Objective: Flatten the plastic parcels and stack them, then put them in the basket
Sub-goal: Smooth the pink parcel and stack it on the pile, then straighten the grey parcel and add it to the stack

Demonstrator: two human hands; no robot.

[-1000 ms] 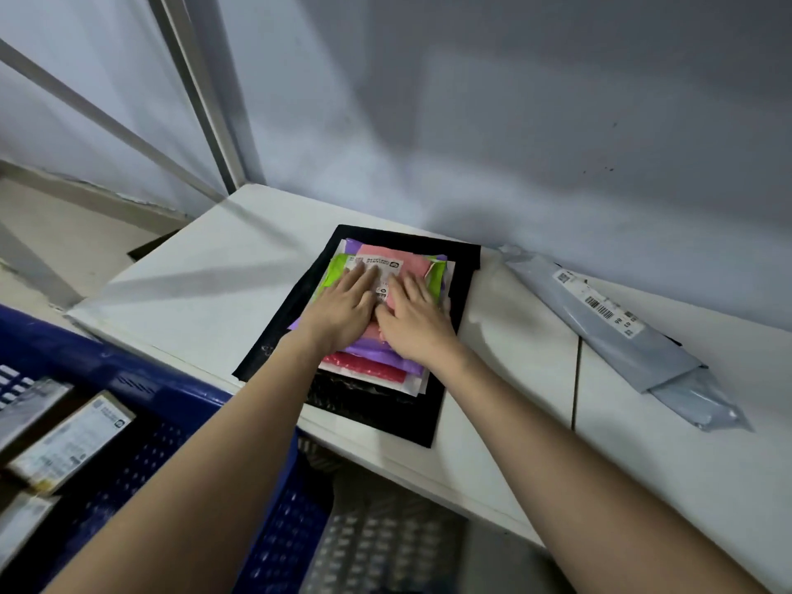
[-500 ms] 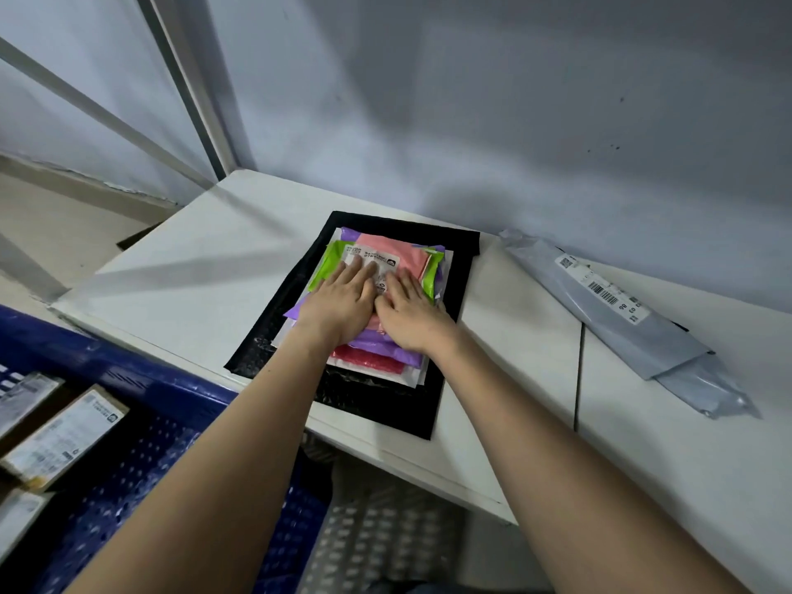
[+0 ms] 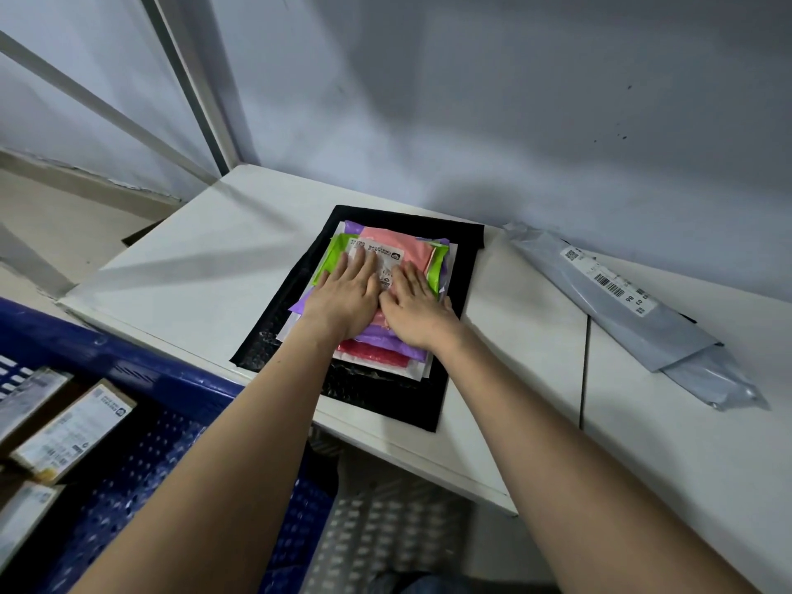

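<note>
A stack of flat plastic parcels point(image 3: 418, 250), pink on top with a white label, then green, purple, red and white, lies on a large black parcel point(image 3: 385, 396) on the white table point(image 3: 193, 285). My left hand point(image 3: 347, 293) and my right hand point(image 3: 418, 308) press flat on the top of the stack side by side, fingers straight. A long grey parcel point(image 3: 621, 302) with a barcode label lies apart at the right, near the wall. The blue basket point(image 3: 141, 370) stands at the lower left, below the table's edge.
Several labelled cardboard boxes point(image 3: 73, 426) lie inside the basket. A grey wall point(image 3: 471, 100) runs behind the table. A seam point(image 3: 585, 370) splits the table top right of the stack. A perforated metal floor point(image 3: 385, 529) shows under the table's front edge.
Both hands stay pressed on the stack and have shifted only slightly forward over it. The parcels have not moved.
</note>
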